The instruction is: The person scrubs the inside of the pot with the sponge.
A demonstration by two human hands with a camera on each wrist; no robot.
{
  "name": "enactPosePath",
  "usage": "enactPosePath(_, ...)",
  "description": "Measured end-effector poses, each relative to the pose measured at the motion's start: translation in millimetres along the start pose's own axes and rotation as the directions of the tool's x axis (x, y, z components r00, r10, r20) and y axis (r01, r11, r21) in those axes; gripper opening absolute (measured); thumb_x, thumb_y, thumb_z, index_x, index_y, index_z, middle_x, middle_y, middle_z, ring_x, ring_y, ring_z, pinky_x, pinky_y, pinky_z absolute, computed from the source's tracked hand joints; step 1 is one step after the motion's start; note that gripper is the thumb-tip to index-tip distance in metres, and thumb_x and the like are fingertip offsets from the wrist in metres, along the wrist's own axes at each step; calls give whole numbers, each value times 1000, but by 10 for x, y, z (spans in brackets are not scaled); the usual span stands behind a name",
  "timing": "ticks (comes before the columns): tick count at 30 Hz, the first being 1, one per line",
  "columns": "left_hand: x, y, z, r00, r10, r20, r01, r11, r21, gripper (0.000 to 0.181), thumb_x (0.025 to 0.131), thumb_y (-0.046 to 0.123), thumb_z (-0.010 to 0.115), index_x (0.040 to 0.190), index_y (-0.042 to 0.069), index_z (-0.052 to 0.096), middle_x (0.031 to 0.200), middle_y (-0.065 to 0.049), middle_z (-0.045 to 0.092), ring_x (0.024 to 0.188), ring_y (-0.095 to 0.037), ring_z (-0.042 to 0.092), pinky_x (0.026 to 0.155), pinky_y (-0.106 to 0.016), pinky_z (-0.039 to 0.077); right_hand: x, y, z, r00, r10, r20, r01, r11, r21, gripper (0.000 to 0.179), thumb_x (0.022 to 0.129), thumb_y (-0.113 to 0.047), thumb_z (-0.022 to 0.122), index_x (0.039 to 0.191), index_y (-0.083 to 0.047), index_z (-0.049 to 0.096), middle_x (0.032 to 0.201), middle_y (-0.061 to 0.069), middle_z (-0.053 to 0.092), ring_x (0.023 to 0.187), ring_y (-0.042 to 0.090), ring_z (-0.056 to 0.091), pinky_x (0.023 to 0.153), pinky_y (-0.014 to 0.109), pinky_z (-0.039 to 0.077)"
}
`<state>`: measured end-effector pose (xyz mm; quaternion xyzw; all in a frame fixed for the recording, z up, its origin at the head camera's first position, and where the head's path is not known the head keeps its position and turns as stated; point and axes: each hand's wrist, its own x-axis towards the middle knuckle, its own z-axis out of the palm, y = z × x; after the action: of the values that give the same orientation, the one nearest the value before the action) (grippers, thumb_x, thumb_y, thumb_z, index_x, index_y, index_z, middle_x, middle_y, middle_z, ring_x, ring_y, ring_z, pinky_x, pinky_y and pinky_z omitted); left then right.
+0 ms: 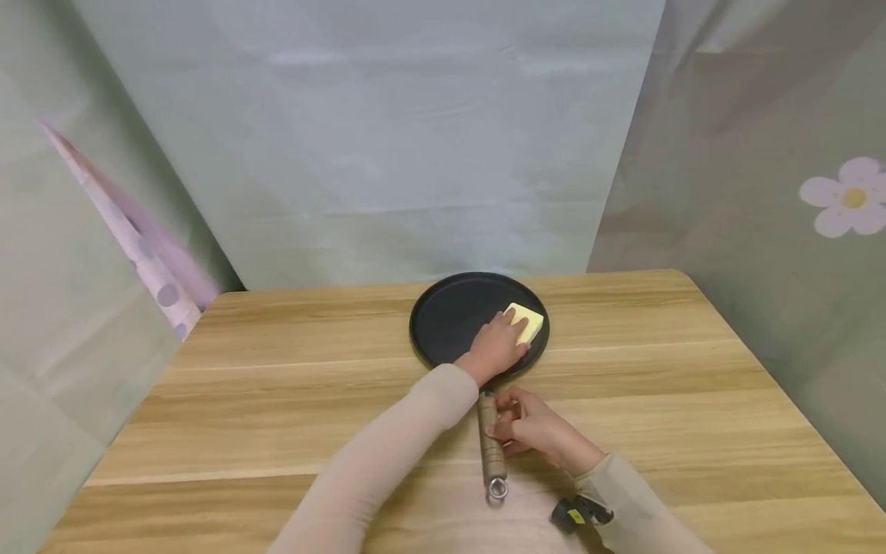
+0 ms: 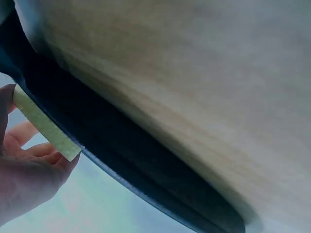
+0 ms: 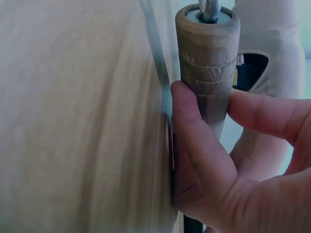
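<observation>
A round black frying pan (image 1: 453, 312) lies on the wooden table with its handle toward me. My left hand (image 1: 495, 348) holds a pale yellow sponge (image 1: 527, 325) against the right part of the pan's inner surface. In the left wrist view, fingers and thumb grip the sponge (image 2: 46, 121) at its edges, beside the dark pan (image 2: 121, 141). My right hand (image 1: 543, 431) pinches the brown wooden handle (image 1: 492, 446) between thumb and fingers. Up close in the right wrist view, the thumb and a finger press the handle (image 3: 206, 63) from opposite sides.
The wood-grain table (image 1: 277, 385) stretches to both sides of the pan. Behind it hangs a pale grey-green cloth (image 1: 415, 154), and another cloth with a flower print (image 1: 854, 198) hangs on the right. A black strap device (image 1: 577, 514) sits at my right wrist.
</observation>
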<state>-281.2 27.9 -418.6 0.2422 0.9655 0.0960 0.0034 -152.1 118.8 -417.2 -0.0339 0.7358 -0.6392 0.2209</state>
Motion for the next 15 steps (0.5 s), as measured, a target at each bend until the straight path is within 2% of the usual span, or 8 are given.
enactPosePath(10, 150, 35, 22, 997, -68, 21, 68, 998, 6, 53, 97, 37, 55, 145, 18, 45, 154, -11, 33, 140, -31, 33, 107, -43, 37, 0, 8, 13, 1000, 1, -3, -1, 1000, 5, 37, 80, 5, 64, 110, 9, 42, 82, 10, 50, 69, 19, 56, 62, 38, 57)
enactPosePath(15, 218, 80, -2, 994, -107, 9, 106, 994, 39, 51, 98, 37, 55, 144, 17, 46, 152, -11, 36, 138, -32, 36, 105, -42, 39, 1, 7, 10, 1000, 5, -9, -5, 1000, -4, 37, 81, 4, 64, 111, 9, 43, 83, 11, 50, 70, 19, 56, 62, 38, 57)
